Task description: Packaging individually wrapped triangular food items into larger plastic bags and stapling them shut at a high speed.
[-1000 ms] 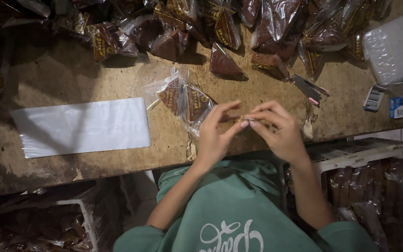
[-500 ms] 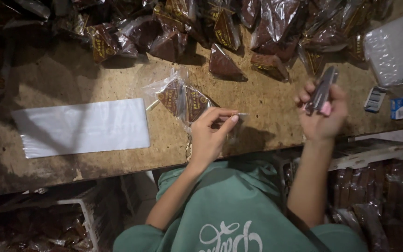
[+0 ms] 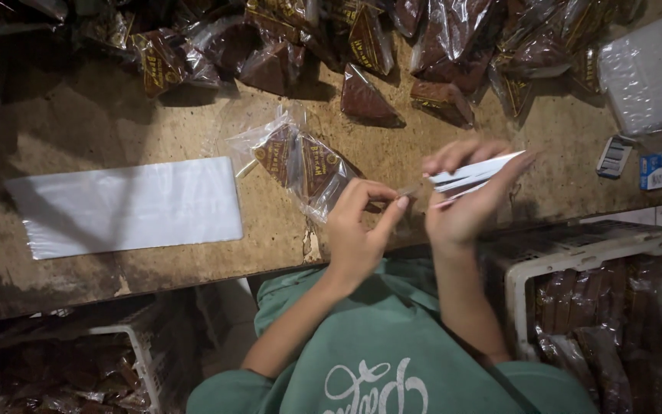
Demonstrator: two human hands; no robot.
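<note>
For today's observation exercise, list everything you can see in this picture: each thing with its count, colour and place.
wooden table: one, brown, worn, across the frame
clear bag of wedges: one, brown contents, table centre
packed wedge bags: many, dark brown, along far edge
flat plastic sheets: one stack, whitish, table left
stapler: one, silvery, in right hand
small boxes: about three, blue and white, table right
crates: two, pale, under table, holding brown packs
green top: one, bottom centre
left hand: pinching bag edge
right hand: gripping stapler
</note>
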